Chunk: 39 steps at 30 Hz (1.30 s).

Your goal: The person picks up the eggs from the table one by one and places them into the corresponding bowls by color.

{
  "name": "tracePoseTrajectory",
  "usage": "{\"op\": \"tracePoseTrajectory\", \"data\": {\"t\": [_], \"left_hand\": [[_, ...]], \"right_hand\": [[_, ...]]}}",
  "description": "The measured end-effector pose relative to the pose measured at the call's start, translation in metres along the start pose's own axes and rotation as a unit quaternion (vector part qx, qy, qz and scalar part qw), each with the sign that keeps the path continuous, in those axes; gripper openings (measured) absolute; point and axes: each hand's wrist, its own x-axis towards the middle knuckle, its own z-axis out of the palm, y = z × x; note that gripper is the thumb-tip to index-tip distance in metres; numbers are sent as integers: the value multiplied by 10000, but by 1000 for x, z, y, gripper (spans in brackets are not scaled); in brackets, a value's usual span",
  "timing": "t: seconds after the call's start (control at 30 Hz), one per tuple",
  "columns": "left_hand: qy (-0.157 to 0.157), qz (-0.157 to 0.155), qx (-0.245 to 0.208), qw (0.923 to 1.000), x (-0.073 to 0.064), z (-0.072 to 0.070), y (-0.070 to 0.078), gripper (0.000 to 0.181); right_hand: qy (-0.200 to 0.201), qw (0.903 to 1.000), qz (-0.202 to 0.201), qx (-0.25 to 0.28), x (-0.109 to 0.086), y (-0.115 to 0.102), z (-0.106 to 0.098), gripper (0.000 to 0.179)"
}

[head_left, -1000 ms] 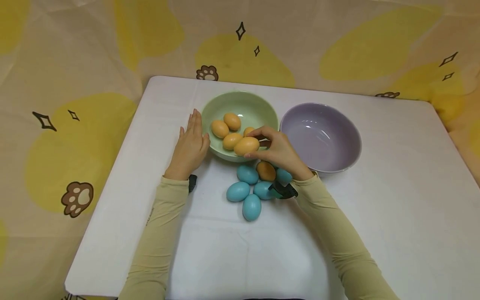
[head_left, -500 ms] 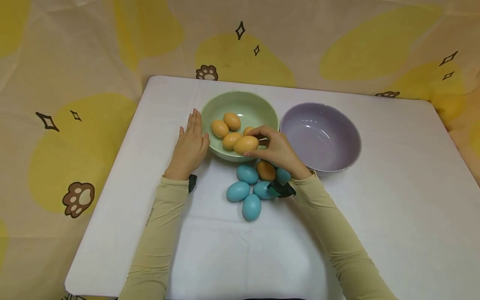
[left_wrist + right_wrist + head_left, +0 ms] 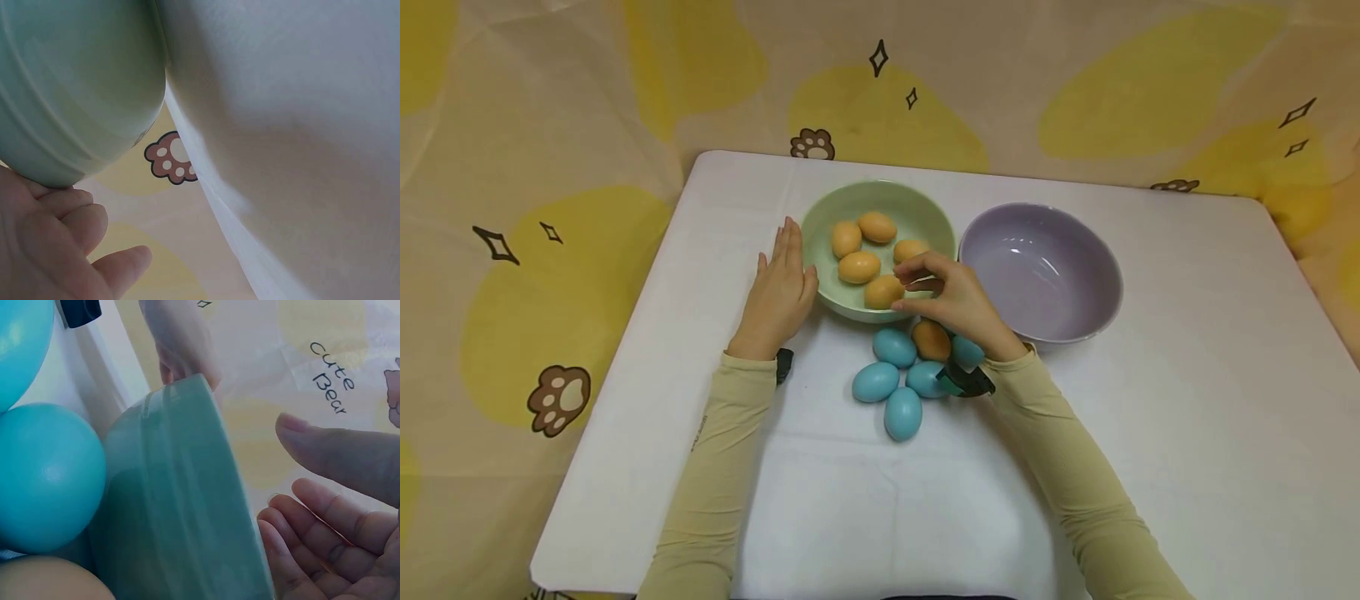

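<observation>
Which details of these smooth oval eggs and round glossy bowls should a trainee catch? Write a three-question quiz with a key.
1. How many smooth oval orange eggs are visible in the round, glossy pale green bowl?

2. True or false: the person's left hand touches the round, glossy lavender bowl.

3. Where do the smooth oval blue eggs lie?
A) In the lavender bowl
B) On the white-covered table
C) In the green bowl

Key:
1. Five
2. False; it touches the green bowl
3. B
</observation>
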Motion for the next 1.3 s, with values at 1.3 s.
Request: {"op": "tracePoseTrajectory", "data": {"t": [1.3], "left_hand": [[-111,-87,-49,9999,2,-1,1,63]], "right_hand": [[652,9620,118,-2648,-79,16,3,30]]}}
